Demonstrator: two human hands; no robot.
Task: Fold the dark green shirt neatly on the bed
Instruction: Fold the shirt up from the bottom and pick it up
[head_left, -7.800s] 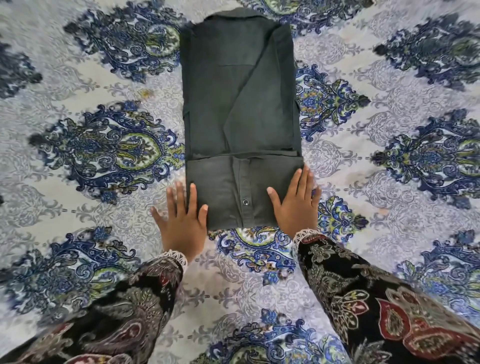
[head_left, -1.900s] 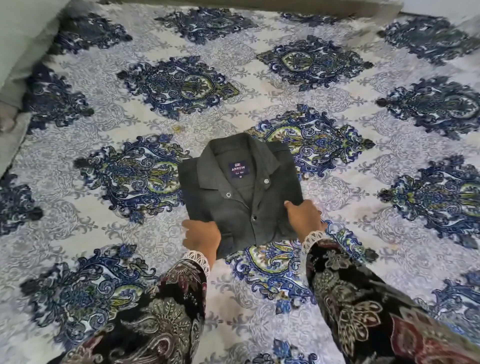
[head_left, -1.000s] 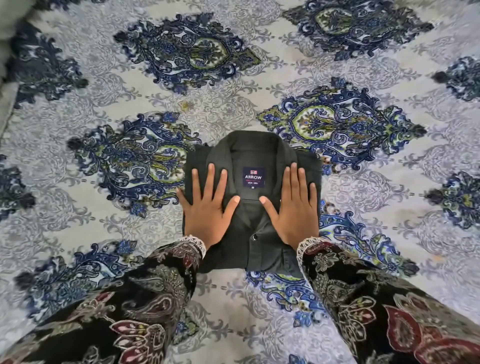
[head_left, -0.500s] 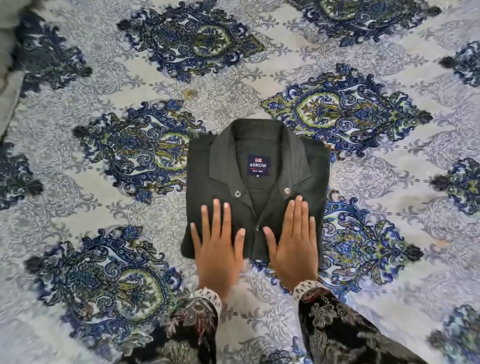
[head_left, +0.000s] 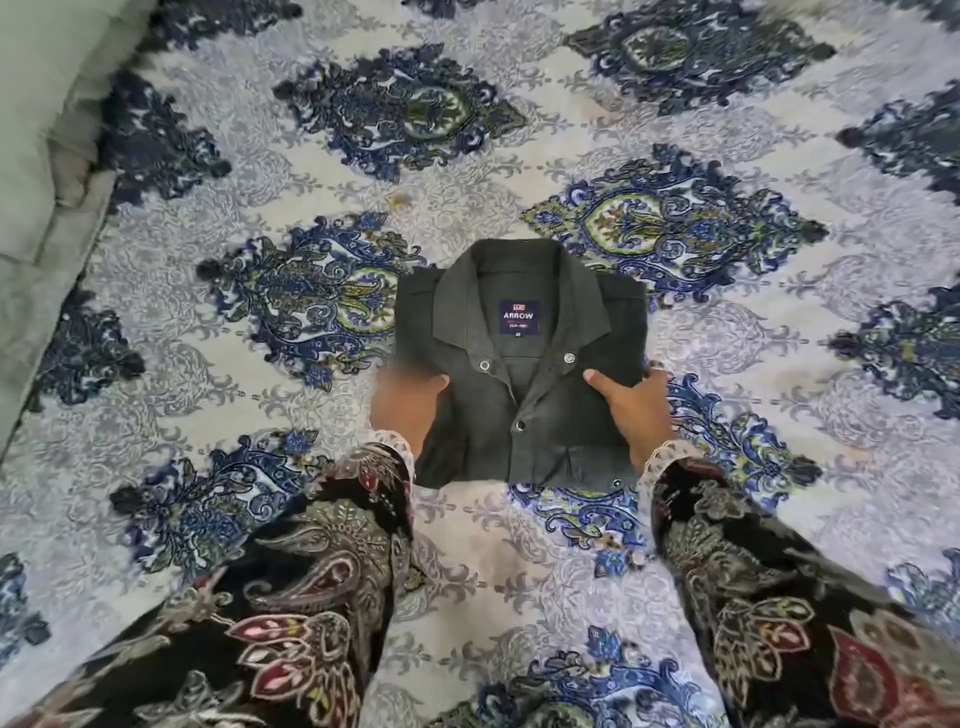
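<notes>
Shirt: folded dark green cotton shirt (head_left: 524, 410) lay collar-up (label showing) on the blue-patterned bed (head_left: 519, 171).
Left hand (head_left: 405, 405): gripped the shirt's left edge.
Right hand (head_left: 636, 410): gripped its right edge.

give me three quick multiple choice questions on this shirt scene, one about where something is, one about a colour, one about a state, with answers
1. Where does the plain grey-green cloth lie?
A. at the picture's left edge
B. on top of the shirt
C. under the right sleeve

2. What colour is the brand label inside the collar?
A. yellow
B. navy blue
C. white

3. What state is the dark green shirt in?
A. spread out flat, sleeves wide
B. crumpled in a heap
C. folded into a compact rectangle, collar up

Answers:
1. A, it runs down the picture's left side beside the patterned bedspread.
2. B, the label is a navy patch with pale lettering.
3. C, its edges are squared off and the open collar faces up, while the left hand and right hand each have a grip on a side edge, thumbs on top.
</notes>
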